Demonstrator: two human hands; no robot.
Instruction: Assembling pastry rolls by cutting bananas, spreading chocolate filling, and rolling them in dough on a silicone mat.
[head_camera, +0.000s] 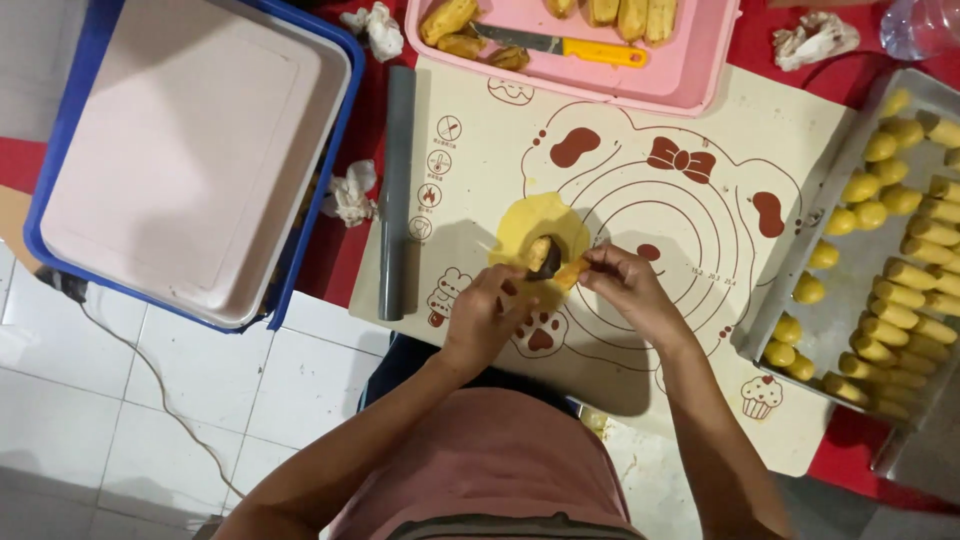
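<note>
On mat (620, 170), both hands (490, 315) fold dough (535, 225) (yellow).

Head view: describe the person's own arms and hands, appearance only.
Both forearms are bare, with no sleeves reaching them. The left hand and right hand wear no gloves, and no rings, watch or bracelets show. A pink short-sleeved top covers the torso.

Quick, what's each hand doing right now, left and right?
Left hand: closed on a small dark tool over the yellow dough.
Right hand: pinching the dough's edge.
</note>
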